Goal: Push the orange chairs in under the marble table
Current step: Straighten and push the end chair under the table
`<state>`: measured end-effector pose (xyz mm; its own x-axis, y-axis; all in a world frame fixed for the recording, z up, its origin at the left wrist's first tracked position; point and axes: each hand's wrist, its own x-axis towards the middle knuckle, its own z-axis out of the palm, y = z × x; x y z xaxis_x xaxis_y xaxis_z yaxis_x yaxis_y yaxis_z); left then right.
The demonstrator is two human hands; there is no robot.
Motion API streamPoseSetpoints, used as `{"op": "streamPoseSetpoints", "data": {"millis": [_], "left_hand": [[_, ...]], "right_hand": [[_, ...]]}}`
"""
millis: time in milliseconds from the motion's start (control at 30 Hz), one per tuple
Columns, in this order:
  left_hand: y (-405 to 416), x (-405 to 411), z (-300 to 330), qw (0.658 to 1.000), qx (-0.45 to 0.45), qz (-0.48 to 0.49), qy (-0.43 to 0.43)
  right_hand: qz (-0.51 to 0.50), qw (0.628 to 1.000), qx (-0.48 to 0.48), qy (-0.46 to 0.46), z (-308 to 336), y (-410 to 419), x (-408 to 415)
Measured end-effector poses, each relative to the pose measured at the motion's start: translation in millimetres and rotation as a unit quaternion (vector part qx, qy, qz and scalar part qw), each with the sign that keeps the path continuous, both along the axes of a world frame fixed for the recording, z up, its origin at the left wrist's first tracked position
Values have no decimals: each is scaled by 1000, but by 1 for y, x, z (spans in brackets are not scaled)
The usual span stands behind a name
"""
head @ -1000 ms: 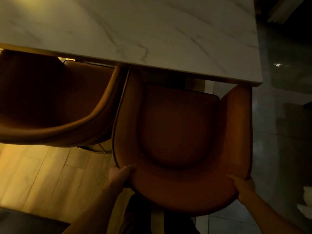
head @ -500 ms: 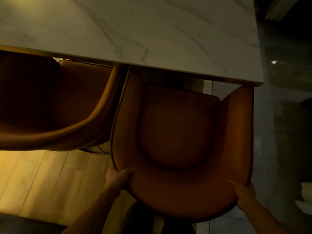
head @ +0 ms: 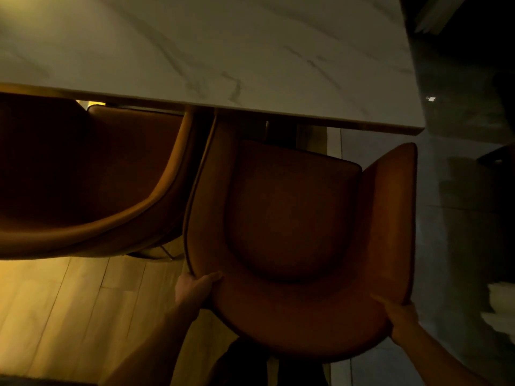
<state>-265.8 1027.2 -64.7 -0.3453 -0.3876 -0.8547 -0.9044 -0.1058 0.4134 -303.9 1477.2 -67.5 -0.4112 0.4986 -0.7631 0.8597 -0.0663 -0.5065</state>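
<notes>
The right-hand orange chair (head: 301, 235) sits at the marble table (head: 223, 51), its seat front and right arm tip short of the table's near edge, only the left arm tip under it. The left hand (head: 192, 288) grips the curved backrest rim at its left corner, thumb over the top; the right hand (head: 398, 313) grips the right corner, likely so both push evenly. A second orange chair (head: 83, 185) stands just left, near edge-to-edge, part-tucked. No containers show.

Dim, warm amber light from the left; the wood floor (head: 69, 302) glows, chair seats sink into shadow. Right side near black. Soft, slightly blurred, wide-angle bending at edges.
</notes>
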Motion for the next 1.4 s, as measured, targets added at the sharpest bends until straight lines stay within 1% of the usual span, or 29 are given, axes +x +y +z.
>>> {"op": "streamPoseSetpoints", "data": {"millis": [100,267,367,433,600,700,767,900,1067,1267,1400], "left_hand": [[1,1,-1,1000,-3,-5,-5],[3,1,-1,1000,3,11,-12],[3,3,-3,1000,-5,19,-16],[1,4,-5,999,-8,28,-18],[6,8,-7,999,20,41,-5],[11,13,-5,998,27,52,8],[15,16,0,998,44,43,5],[19,19,7,997,63,40,-4],[22,20,8,998,45,55,0],[29,18,7,996,46,74,-6],[41,17,8,995,60,78,-6]], "right_hand": [[3,1000,-20,12,3,0,2],[2,999,-23,32,6,-9,16],[2,998,-46,47,8,-15,23],[-11,997,-49,63,8,-21,26],[-75,994,-39,75,8,-35,36],[-80,993,-37,76,7,-39,41],[-76,994,-35,76,5,-40,43],[-45,996,31,66,1,-38,46],[-14,995,88,55,-6,-36,45],[7,992,120,43,-8,-29,35],[20,992,114,47,-5,-19,22]]}}
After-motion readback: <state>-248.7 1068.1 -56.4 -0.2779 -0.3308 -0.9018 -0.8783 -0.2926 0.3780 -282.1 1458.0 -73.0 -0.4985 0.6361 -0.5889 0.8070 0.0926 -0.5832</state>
